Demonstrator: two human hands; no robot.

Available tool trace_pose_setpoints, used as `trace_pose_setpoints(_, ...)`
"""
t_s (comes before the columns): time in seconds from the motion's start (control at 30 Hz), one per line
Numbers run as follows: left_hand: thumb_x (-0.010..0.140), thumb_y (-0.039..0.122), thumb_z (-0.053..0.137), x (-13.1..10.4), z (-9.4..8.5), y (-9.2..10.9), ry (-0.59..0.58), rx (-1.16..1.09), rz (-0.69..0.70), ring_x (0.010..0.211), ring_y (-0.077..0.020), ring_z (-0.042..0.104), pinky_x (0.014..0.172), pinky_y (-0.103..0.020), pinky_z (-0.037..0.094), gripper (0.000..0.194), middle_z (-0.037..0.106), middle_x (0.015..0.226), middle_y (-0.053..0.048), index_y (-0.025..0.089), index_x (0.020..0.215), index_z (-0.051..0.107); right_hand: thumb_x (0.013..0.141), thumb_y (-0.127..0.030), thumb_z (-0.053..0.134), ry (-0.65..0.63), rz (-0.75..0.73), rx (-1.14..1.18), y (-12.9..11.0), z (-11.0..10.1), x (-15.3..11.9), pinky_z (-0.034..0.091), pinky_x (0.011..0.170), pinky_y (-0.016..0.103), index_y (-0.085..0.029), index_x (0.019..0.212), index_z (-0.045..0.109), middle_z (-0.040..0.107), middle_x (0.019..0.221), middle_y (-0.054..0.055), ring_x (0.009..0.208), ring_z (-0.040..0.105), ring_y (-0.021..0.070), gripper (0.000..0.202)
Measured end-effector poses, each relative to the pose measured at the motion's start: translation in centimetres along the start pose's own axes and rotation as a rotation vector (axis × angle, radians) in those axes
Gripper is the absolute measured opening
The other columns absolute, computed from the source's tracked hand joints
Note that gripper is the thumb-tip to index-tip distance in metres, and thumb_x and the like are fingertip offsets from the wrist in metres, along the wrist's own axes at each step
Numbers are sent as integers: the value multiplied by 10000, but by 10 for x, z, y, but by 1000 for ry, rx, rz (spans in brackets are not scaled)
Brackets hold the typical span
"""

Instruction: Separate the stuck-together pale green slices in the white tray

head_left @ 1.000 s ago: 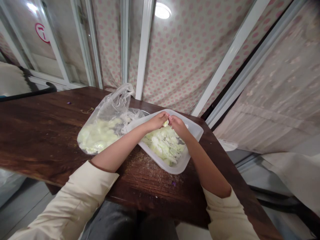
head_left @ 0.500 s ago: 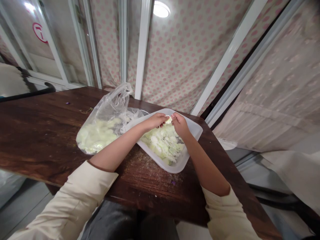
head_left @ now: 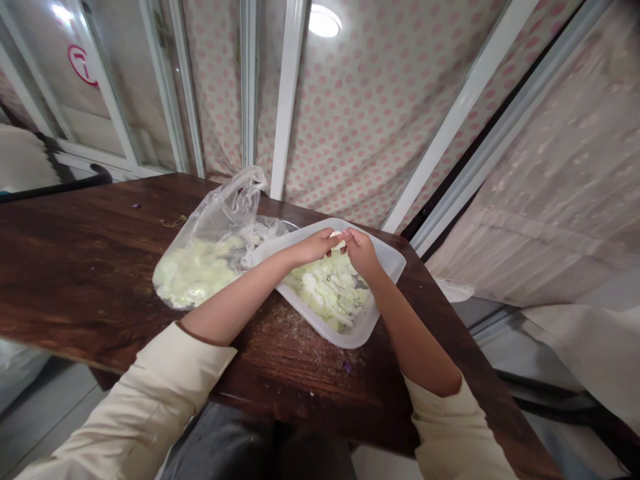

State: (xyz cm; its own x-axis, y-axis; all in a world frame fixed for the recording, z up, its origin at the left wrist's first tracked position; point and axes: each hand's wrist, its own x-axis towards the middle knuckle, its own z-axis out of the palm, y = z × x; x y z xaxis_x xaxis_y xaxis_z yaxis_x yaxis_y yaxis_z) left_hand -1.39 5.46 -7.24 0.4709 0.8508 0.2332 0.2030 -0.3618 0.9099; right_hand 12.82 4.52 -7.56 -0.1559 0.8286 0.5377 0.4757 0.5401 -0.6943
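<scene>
A white rectangular tray (head_left: 360, 335) holds a heap of pale green and white pieces (head_left: 330, 290), some dusted with something white. Over the tray's far part, my left hand (head_left: 319, 245) and my right hand (head_left: 357, 248) meet at the fingertips. Between them they pinch a small pale piece (head_left: 338, 239), partly hidden by the fingers. To the left of the tray stands a clear plastic bag (head_left: 195, 267) with more pale green pieces inside.
The dark wooden table (head_left: 90, 253) has pale crumbs scattered before the tray and a purple bit (head_left: 347, 367). A metal rim shows behind the tray. Framed glass panels and a dotted curtain (head_left: 360, 120) rise behind the table.
My fingers have closed in around the small pale piece, which shows less than before. My left hand has shifted slightly to the right; the tray and bag stay in place.
</scene>
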Motion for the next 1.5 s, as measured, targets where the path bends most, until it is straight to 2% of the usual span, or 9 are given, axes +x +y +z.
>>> trace_pose_setpoints(0.23,769,505,407,2,-3,-4,29,49,-1,543,-102,431,511,-236,310,339,429,582,11,173,701,420,839,-448,333,110,-67,-258,-3,0,-3,297,530,256,-195,580,396,410,506,-23,501,384,110,368)
trace_pose_setpoints(0.37,767,483,422,1,-3,-1,44,28,22,530,-97,417,509,-237,302,325,413,575,16,171,677,420,802,-425,420,181,-102,-176,-3,-1,0,310,570,255,-189,567,410,396,560,-15,574,384,117,333)
trace_pose_setpoints(0.6,769,508,398,-1,-4,2,19,-16,56,503,-85,391,511,-235,314,377,384,553,20,167,608,403,800,-485,386,90,49,25,2,-1,2,284,498,236,-194,597,397,345,520,-40,506,333,96,356)
trace_pose_setpoints(0.83,810,448,354,-3,-2,6,98,-65,-33,517,-91,425,485,-238,305,315,404,608,10,173,658,385,806,-490,358,201,120,-122,14,-4,3,322,563,259,-189,579,415,414,550,-18,550,392,114,381)
trace_pose_setpoints(1.07,810,386,382,-3,-2,8,-12,-65,12,524,-79,431,478,-225,314,241,471,687,-4,168,716,424,789,-508,392,-88,1,102,6,2,3,370,566,234,-194,708,468,463,639,-19,600,455,108,333)
trace_pose_setpoints(1.13,817,380,369,-3,-2,7,-18,-54,3,516,-82,430,480,-226,314,239,464,658,0,169,717,420,806,-480,379,-89,-32,85,4,1,2,369,563,229,-194,691,454,455,625,-23,589,461,105,317)
trace_pose_setpoints(1.27,808,424,382,-3,-2,3,-19,-12,-12,496,-87,412,482,-231,305,274,424,574,19,174,701,412,856,-383,317,-9,-86,-213,0,-3,0,335,553,236,-190,647,430,444,556,-18,551,454,115,306)
trace_pose_setpoints(1.4,790,504,380,-3,-3,0,-23,46,58,493,-86,389,499,-232,303,349,418,540,21,173,686,420,861,-275,324,87,-191,-733,-13,-4,-4,295,582,266,-171,663,480,538,643,44,631,475,153,272)
trace_pose_setpoints(1.5,791,497,382,-2,-3,1,2,36,82,497,-85,388,510,-233,309,348,399,534,24,174,672,428,868,-262,315,145,-203,-947,-22,-3,-6,277,595,282,-160,714,528,567,665,72,656,486,174,282)
